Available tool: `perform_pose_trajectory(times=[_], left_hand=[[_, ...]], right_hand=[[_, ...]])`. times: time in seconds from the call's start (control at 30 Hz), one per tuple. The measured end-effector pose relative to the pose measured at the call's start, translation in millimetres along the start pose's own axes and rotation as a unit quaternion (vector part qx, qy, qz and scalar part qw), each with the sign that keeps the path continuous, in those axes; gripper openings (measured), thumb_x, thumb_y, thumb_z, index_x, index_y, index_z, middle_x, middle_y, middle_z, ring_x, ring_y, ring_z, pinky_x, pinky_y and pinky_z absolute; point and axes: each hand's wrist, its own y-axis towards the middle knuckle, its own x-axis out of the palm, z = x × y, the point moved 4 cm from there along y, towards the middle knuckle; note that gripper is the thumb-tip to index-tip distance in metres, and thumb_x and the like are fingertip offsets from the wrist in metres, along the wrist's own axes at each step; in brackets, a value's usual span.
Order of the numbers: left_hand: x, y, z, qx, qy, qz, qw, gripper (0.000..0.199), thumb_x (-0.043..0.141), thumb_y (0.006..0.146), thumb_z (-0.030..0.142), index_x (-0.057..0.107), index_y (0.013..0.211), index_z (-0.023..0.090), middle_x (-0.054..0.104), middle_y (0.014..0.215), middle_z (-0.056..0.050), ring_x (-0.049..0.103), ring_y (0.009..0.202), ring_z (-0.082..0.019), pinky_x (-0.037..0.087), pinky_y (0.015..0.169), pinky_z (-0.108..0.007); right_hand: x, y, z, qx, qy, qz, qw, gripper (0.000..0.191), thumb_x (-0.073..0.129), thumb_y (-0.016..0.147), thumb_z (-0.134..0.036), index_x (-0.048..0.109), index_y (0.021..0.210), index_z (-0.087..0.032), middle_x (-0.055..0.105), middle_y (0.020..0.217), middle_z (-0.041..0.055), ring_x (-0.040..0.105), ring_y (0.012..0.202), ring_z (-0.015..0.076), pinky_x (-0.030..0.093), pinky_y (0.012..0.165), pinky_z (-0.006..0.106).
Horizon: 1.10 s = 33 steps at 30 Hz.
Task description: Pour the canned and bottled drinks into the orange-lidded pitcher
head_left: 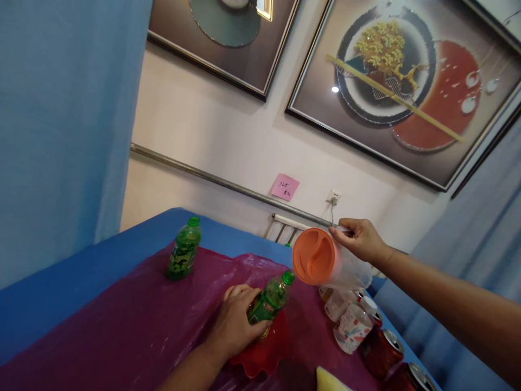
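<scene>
My left hand (234, 323) is wrapped around a green plastic bottle (268, 304), which leans to the right over a red dish with a wavy rim (264, 361). Whether the bottle touches the dish is hidden. In my right hand (360, 239) is the handle of a clear pitcher with an orange lid (315, 256). The pitcher is tipped sideways, lid end toward the left, close to the bottle's green cap. A second green bottle (184, 252) stands upright at the left, on the purple plastic sheet (146, 315).
Along the right side stand a white-labelled bottle (353, 328), other containers and red cans (385, 353). A yellow object (329, 380) shows at the bottom edge. Behind the blue table (61, 309) are a metal rail (203, 175), a wall socket (334, 196) and blue curtains (65, 108).
</scene>
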Motion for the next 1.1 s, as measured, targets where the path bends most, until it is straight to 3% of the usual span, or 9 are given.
perform_pose_trajectory(times=[1.1], left_hand=[[1.2, 1.2, 1.8, 0.001, 0.003, -0.013, 1.0, 0.055, 0.081, 0.063, 0.029, 0.071, 0.117, 0.02, 0.069, 0.115, -0.01, 0.057, 0.114, -0.032, 0.041, 0.104, -0.046]], right_hand=[[-3.6, -2.1, 2.5, -0.005, -0.003, 0.0, 1.0, 0.049, 0.055, 0.084, -0.054, 0.029, 0.056, -0.024, 0.024, 0.054, -0.0061, 0.025, 0.052, 0.0094, 0.021, 0.049, 0.026]])
